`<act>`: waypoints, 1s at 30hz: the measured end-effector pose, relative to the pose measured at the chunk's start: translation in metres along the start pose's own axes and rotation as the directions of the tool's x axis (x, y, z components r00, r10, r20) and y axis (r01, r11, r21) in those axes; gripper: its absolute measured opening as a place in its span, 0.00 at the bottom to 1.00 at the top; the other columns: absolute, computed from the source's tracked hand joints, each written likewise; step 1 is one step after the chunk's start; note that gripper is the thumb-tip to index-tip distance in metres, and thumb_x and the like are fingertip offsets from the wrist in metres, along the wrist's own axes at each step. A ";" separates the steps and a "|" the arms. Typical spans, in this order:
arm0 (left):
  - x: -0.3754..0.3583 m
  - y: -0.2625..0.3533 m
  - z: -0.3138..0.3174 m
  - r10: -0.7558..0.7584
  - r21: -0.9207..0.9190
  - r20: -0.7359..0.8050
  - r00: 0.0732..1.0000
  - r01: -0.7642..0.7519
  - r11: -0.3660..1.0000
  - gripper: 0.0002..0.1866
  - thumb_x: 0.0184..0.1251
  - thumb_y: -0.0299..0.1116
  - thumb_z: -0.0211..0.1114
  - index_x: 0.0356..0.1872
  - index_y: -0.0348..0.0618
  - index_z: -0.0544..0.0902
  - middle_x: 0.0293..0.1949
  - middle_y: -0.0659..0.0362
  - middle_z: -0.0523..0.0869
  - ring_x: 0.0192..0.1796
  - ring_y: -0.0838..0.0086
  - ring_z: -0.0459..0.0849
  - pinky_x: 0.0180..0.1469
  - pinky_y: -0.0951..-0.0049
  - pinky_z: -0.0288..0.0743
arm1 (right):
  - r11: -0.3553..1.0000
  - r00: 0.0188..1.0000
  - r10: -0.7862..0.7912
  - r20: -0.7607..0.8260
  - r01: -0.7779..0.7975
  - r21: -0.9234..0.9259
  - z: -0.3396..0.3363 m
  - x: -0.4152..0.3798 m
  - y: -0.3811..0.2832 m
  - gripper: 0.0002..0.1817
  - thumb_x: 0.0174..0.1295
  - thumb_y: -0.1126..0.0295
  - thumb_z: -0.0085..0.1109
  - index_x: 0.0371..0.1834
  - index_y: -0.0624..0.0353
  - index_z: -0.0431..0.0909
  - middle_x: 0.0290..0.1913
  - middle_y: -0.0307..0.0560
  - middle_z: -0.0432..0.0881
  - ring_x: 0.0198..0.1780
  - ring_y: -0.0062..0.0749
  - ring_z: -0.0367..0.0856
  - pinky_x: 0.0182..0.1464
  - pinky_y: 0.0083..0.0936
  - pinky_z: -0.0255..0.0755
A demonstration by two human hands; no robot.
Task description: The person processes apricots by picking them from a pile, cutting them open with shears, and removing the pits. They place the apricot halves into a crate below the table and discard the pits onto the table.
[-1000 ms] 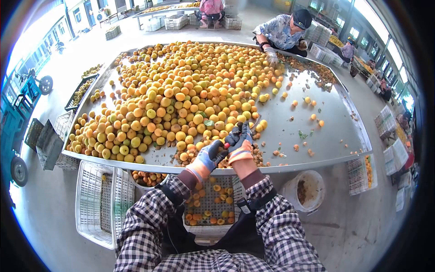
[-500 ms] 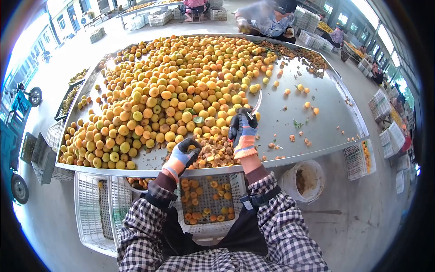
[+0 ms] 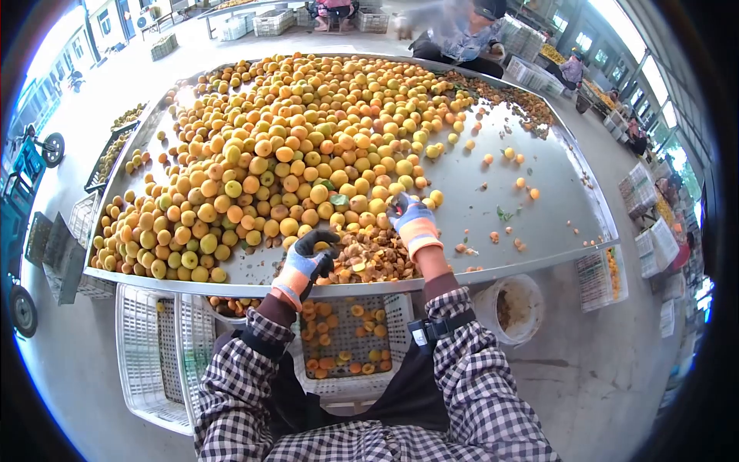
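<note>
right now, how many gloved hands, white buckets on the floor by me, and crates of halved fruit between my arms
gloved hands: 2 (left hand, right hand)
white bucket: 1
crate of halved fruit: 1
total: 4

Apricots (image 3: 292,146) heaped on table (image 3: 539,192); crate (image 3: 346,339) below its near edge
</note>
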State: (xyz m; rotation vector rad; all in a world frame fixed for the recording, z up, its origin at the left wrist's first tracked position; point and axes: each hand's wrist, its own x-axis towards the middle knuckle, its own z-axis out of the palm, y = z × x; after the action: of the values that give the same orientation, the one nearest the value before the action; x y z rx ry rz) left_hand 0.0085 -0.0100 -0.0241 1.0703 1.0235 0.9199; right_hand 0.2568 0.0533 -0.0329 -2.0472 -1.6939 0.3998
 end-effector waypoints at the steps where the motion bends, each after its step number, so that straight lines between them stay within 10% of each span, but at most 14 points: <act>1: -0.002 -0.001 0.000 0.008 -0.025 0.059 0.998 -0.007 1.000 0.12 0.63 0.21 0.58 0.47 0.40 0.80 0.30 0.63 0.83 0.26 0.83 0.78 0.25 0.84 0.70 | 0.992 0.995 -0.012 0.099 0.025 -0.126 0.002 0.001 -0.004 0.26 0.53 0.58 0.66 0.56 0.49 0.75 0.52 0.51 0.81 0.53 0.47 0.80 0.53 0.39 0.75; 6: -0.021 0.011 0.006 -0.073 0.168 0.458 0.886 -0.005 0.986 0.15 0.62 0.20 0.57 0.50 0.38 0.80 0.41 0.58 0.85 0.42 0.78 0.85 0.39 0.79 0.79 | 0.973 0.980 -0.036 0.197 0.079 -0.217 0.019 0.007 0.004 0.30 0.55 0.62 0.62 0.63 0.51 0.70 0.61 0.51 0.76 0.61 0.46 0.75 0.61 0.35 0.71; 9: -0.027 0.005 0.015 0.167 0.073 0.626 0.762 -0.270 0.960 0.16 0.61 0.29 0.69 0.50 0.37 0.82 0.44 0.58 0.86 0.45 0.77 0.83 0.51 0.73 0.77 | 0.998 0.987 -0.011 0.162 0.022 -0.066 0.004 0.001 -0.003 0.28 0.55 0.61 0.64 0.61 0.54 0.72 0.57 0.51 0.79 0.58 0.46 0.77 0.59 0.36 0.71; 14: -0.018 -0.010 0.015 0.414 0.198 0.146 0.898 -0.437 0.878 0.23 0.61 0.26 0.69 0.58 0.38 0.76 0.51 0.59 0.83 0.51 0.78 0.80 0.56 0.75 0.75 | 0.647 0.982 -0.180 0.052 0.078 0.759 0.007 -0.014 0.000 0.23 0.52 0.75 0.71 0.53 0.59 0.78 0.44 0.41 0.85 0.45 0.24 0.80 0.50 0.23 0.74; 18: -0.002 -0.011 0.012 0.361 -0.057 0.002 0.933 -0.360 0.931 0.28 0.62 0.24 0.68 0.64 0.38 0.70 0.54 0.58 0.81 0.54 0.75 0.80 0.57 0.74 0.75 | 0.518 0.962 -0.261 0.086 0.065 0.853 -0.002 -0.050 -0.038 0.23 0.54 0.76 0.71 0.55 0.61 0.78 0.47 0.41 0.84 0.48 0.20 0.79 0.49 0.21 0.74; 22: -0.006 0.003 0.016 0.204 -0.299 0.056 0.977 -0.179 0.937 0.31 0.63 0.25 0.68 0.67 0.38 0.67 0.56 0.56 0.79 0.54 0.75 0.80 0.58 0.72 0.76 | 0.142 0.937 -0.127 0.326 -0.308 0.941 0.010 -0.074 -0.053 0.24 0.54 0.80 0.69 0.56 0.62 0.77 0.43 0.40 0.85 0.39 0.18 0.81 0.38 0.16 0.77; 27: -0.003 0.000 0.019 0.212 -0.481 -0.067 0.975 -0.218 0.849 0.29 0.61 0.22 0.67 0.65 0.38 0.69 0.56 0.56 0.79 0.54 0.72 0.80 0.55 0.73 0.78 | 0.463 0.931 -0.353 -0.094 0.261 0.847 0.032 -0.074 -0.058 0.22 0.57 0.83 0.62 0.57 0.63 0.74 0.52 0.45 0.81 0.52 0.25 0.80 0.53 0.20 0.75; 30: 0.002 0.002 0.010 0.246 -0.344 -0.142 0.959 -0.280 0.896 0.29 0.55 0.17 0.70 0.61 0.38 0.73 0.54 0.58 0.80 0.53 0.74 0.81 0.53 0.76 0.79 | 0.468 0.935 -0.354 0.008 0.170 0.867 0.023 -0.075 -0.055 0.22 0.59 0.83 0.61 0.58 0.65 0.73 0.52 0.44 0.81 0.53 0.22 0.79 0.54 0.20 0.75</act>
State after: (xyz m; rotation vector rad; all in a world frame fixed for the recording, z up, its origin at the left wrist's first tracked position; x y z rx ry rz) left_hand 0.0186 -0.0105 -0.0209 0.8697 0.7541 1.3351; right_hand 0.1836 -0.0082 -0.0294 -0.9901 -1.4060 1.1036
